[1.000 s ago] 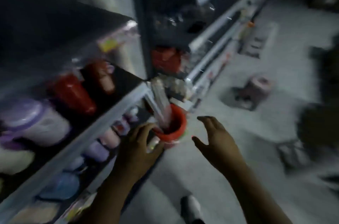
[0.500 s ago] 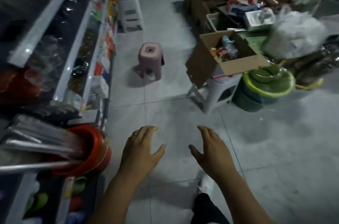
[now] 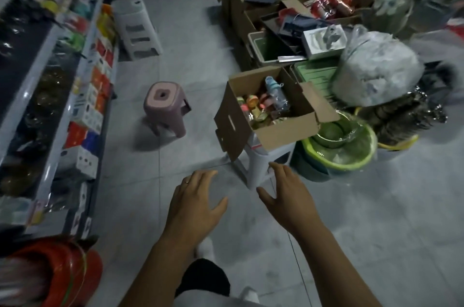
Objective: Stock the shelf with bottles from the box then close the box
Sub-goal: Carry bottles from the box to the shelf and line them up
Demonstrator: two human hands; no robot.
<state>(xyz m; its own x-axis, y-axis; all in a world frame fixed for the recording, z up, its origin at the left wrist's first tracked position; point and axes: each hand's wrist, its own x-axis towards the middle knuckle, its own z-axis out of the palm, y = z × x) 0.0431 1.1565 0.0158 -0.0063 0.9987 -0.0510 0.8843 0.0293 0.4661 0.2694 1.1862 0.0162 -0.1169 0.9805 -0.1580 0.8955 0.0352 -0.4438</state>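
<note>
An open cardboard box [image 3: 286, 128] rests on a white plastic stool [image 3: 261, 161] ahead and to the right, its flaps spread outward. Several colourful bottles [image 3: 263, 105] lie inside, a pale blue one [image 3: 275, 90] on top. The shelf [image 3: 57, 85] runs along the left, packed with boxed goods. My left hand [image 3: 193, 203] and my right hand [image 3: 288, 196] are held out over the floor in front of me, fingers spread, holding nothing. Both are short of the box.
A pink stool [image 3: 165, 110] stands in the aisle between shelf and box. A white step stool [image 3: 136, 28] sits further back. Green basins [image 3: 344, 151], a wrapped bundle [image 3: 379, 73] and more cartons crowd the right. A red tub [image 3: 62, 274] juts out at lower left.
I have turned away from the shelf toward the aisle. My left hand let go of the red tub on the shelf. The box has come closer and both hands stay spread.
</note>
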